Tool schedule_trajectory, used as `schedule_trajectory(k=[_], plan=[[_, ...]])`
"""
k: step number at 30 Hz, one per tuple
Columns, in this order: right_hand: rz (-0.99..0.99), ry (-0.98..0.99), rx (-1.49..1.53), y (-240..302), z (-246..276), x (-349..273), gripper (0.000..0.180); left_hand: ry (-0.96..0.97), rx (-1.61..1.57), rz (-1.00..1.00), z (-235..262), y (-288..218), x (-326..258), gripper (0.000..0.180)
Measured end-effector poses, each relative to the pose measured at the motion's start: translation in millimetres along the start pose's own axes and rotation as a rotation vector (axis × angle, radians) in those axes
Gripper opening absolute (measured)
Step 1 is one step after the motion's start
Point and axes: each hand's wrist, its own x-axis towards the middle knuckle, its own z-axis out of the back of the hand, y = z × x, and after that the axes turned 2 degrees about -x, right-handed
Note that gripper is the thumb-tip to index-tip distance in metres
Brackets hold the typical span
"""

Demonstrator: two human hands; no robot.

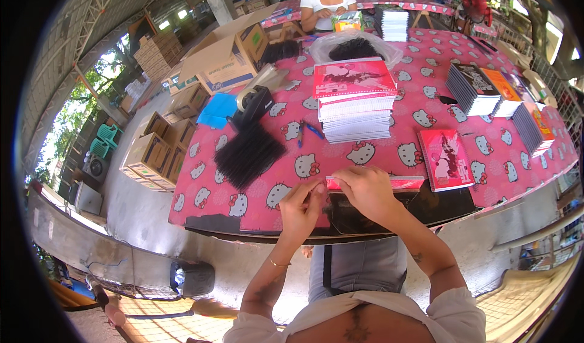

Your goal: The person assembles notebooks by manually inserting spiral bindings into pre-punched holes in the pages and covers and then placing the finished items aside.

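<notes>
On the pink desk (286, 185), covered in a print of white cat faces, a tall stack of spiral-size notebooks (357, 113) with a red-and-pink top cover stands straight beyond the hands. Left of it lie two pens (313, 130), a black tape dispenser (253, 106), a blue sheet (216, 110) and a bundle of thin black binding coils (249, 154). To the right, a single pink notebook (446, 159) lies flat near the desk's edge, with stacks of black-covered notebooks (473, 89) and orange-covered notebooks (502, 89) farther out. Across the desk a co-worker (328, 5) in a white top has both hands at a small pile of booklets.

The red notebook (404, 183) is at the near edge, its narrow side toward the person, above a black board (441, 205). The right hand (368, 192) grips it near its left end, fingers bent over it. The left hand (301, 206) has thumb and fingers drawn together at that same end; whether anything is pinched between them cannot be told.

A clear plastic bag (392, 51) behind the tall stack holds more black coils. A cardboard carton (228, 57) at the far left has raised flaps, its inside hidden. On the floor, a dark bin (201, 277) contains something whitish.
</notes>
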Motion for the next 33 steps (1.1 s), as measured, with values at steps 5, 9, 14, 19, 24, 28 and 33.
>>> schedule_trajectory(k=[5,9,14,19,24,28,33], plan=[[-0.01,0.024,-0.019,-0.2,7.4,-0.6,0.005,0.003,0.068,-0.074,-3.8,-1.5,8.6,0.019],[-0.015,0.082,-0.001,-1.7,8.8,2.7,0.008,0.216,0.007,-0.187,16.3,-4.7,33.5,0.021],[-0.041,0.162,0.079,-4.3,11.3,3.4,0.009,0.483,0.073,-0.132,17.1,11.4,40.8,0.023],[-0.034,0.163,0.095,-12.9,11.2,0.8,0.013,0.58,0.016,-0.044,24.4,12.6,47.4,0.017],[0.121,0.047,-0.042,-8.9,30.2,-9.5,0.018,0.556,0.032,-0.022,26.5,9.5,46.7,0.015],[-0.006,0.215,-0.096,-20.4,33.1,-19.3,0.022,0.548,0.014,-0.006,21.4,8.1,50.5,0.014],[-0.047,0.342,-0.06,-22.7,37.9,-13.3,0.02,0.583,0.024,-0.095,14.7,12.3,62.0,0.015]])
